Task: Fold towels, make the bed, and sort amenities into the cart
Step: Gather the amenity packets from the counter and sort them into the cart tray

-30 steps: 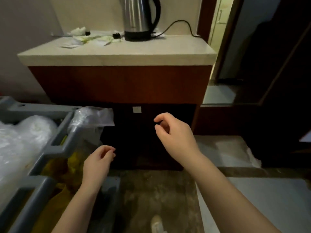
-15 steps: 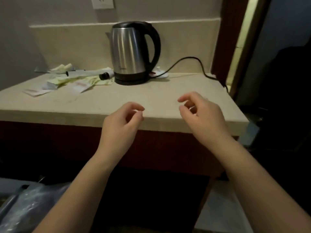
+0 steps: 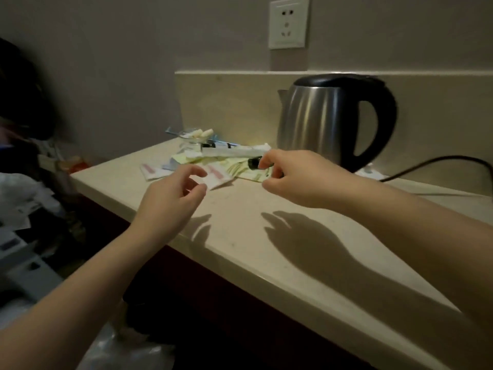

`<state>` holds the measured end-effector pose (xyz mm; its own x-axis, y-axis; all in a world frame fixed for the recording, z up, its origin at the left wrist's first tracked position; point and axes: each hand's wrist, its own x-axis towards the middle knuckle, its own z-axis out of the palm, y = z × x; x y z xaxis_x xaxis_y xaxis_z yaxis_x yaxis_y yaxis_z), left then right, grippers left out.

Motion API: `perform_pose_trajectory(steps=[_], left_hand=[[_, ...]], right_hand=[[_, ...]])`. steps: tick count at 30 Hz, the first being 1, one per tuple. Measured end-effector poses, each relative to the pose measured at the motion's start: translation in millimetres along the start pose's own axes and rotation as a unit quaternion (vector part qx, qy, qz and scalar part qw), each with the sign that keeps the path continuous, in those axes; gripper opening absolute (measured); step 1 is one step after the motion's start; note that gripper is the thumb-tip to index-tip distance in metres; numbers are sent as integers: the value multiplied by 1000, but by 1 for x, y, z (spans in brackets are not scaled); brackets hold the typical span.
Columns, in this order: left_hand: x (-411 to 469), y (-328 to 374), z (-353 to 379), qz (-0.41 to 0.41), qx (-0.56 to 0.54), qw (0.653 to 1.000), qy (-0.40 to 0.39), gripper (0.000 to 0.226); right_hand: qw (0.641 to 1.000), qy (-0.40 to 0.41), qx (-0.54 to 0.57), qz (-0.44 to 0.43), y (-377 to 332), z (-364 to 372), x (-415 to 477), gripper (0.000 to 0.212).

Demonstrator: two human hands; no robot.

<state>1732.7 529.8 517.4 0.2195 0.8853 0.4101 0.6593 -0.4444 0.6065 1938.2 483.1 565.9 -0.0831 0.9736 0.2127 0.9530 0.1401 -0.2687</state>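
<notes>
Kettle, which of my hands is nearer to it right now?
Right. The right hand is just front-left of the kettle, by a small black bottle. The left hand is farther left, at the sachets.

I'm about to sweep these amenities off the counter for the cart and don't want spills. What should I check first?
1. Left hand free: ok, fingers loosely curled, holding nothing, beside the pink-striped sachet.
2. Right hand grip on the black-capped bottle: cannot tell, fingertips at its cap.
3. Kettle clear: ok, upright behind the right hand.
4. Kettle cord clear: ok, trails away rightward.
5. Nothing loose on top: not ok, the long white packet lies across the yellow sachets, might slide.
</notes>
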Motion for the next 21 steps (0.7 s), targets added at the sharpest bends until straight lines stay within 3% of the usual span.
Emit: perform_pose_trajectory(steps=[7, 14, 17, 21], left_hand=[[96, -91, -14, -1, 190, 980, -62, 66], [161, -124, 14, -21, 239, 959, -148, 83], [171, -124, 22, -16, 272, 944, -184, 80], [176, -134, 24, 45, 245, 954, -166, 47]], right_hand=[[997, -66, -27, 14, -14, 53, 105, 88], [995, -24, -60, 72, -17, 87, 169, 87], [990, -50, -90, 95, -17, 102, 183, 89], [987, -46, -132, 85, -21, 111, 179, 76]])
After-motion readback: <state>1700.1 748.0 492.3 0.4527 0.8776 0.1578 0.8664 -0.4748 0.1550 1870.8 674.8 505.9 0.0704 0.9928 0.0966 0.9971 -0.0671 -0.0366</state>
